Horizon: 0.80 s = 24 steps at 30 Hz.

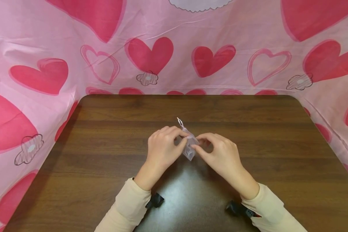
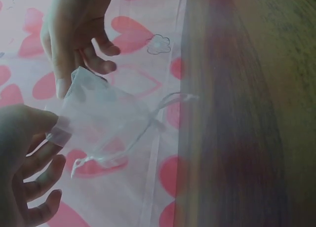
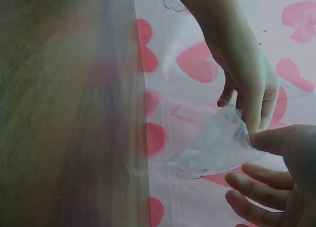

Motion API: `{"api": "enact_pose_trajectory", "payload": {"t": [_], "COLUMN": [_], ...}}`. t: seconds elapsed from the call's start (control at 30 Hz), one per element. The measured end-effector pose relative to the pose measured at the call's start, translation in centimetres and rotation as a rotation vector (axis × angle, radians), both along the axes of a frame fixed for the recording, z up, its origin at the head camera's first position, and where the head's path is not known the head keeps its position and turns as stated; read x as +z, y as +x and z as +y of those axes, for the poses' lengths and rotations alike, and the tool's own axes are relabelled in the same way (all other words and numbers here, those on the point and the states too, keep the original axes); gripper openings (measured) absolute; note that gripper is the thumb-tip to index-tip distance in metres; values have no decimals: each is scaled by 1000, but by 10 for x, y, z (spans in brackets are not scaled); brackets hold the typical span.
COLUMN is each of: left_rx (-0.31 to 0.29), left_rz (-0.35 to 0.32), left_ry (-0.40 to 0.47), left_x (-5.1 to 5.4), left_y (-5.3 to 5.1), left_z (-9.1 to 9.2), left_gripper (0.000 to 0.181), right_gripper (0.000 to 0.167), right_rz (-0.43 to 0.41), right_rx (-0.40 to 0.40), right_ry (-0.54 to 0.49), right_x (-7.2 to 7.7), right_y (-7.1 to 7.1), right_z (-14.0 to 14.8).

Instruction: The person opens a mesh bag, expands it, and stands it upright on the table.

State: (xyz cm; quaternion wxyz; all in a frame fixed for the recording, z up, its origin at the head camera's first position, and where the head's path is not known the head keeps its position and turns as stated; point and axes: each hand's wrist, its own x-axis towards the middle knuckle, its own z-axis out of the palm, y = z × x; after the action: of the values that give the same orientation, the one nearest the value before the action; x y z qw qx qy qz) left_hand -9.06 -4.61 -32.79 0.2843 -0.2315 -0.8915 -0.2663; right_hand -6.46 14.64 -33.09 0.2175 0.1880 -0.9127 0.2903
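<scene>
A small sheer white drawstring pouch point(image 1: 189, 150) hangs between both hands above the table, its thin cords point(image 1: 180, 122) trailing off the far end. My left hand point(image 1: 164, 146) pinches one corner of the pouch between thumb and index finger; in the left wrist view that corner of the pouch point(image 2: 106, 113) is bunched at the fingertips. On the other side, my right hand point(image 1: 224, 153) pinches the opposite corner with thumb and forefinger. The right wrist view has the sheer mesh of the pouch point(image 3: 215, 145) spread between the two hands. Any contents cannot be made out.
Below the hands is a dark brown wooden table point(image 1: 104, 174) with rounded far corners. A pink cloth point(image 1: 179, 71) printed with hearts hangs around its back and sides. Black wrist devices point(image 1: 155, 200) show at the cream sleeves point(image 1: 130, 201).
</scene>
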Motion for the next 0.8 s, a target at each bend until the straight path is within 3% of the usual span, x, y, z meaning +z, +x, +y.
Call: {"api": "enact_pose_trajectory", "payload": {"t": [0.13,0.27,0.47,0.8], "left_rx": [13,32,68,153], "left_rz": [-3,3,16,20], "left_ry": [23,31,31,-23], "left_x": [0,1,-1,-2], "left_y": [0,-1,-1,-1], "left_z": [0,0,-1,-1], "left_gripper": [11,11,13,11], "right_gripper": [29,20,8,7], "right_rz": [-81,-103,-42,44], "right_rx": [-22,-47,-75,-77], "right_ry": [42,57,29,-23], "right_x": [-1,-1,-1,0], "right_y": [1,1,-2,-5], "right_z": [-2,-2,2,9]}}
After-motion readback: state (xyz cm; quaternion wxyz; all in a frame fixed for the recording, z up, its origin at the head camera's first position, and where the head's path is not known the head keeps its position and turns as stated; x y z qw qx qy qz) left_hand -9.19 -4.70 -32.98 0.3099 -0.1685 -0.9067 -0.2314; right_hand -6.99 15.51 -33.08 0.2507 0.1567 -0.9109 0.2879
